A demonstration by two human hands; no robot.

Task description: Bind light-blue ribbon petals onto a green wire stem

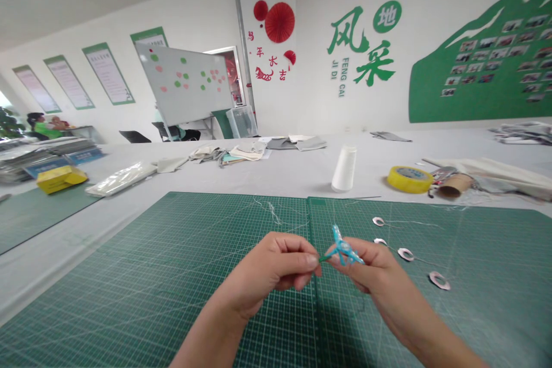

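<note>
A small blue, flower-like piece (344, 247) with a short green stem is held above the green cutting mats (207, 241). My left hand (280, 267) pinches the end of the green stem between thumb and forefinger. On the other side, my right hand (373, 267) is closed on the blue piece, thumb and fingers around its base. Several pale octagonal rings (439, 280), some with thread attached, lie on the mat to the right of my right hand. Loose white thread (274, 214) rests near the back edge of the mat.
Behind the mats stand a white thread cone (345, 168), a yellow tape roll (409, 179) and a cardboard tube (455, 185). Fabric pieces (250, 151) lie farther back. At left are a yellow box (61, 179) and a plastic-wrapped pack (123, 179). People sit in the background.
</note>
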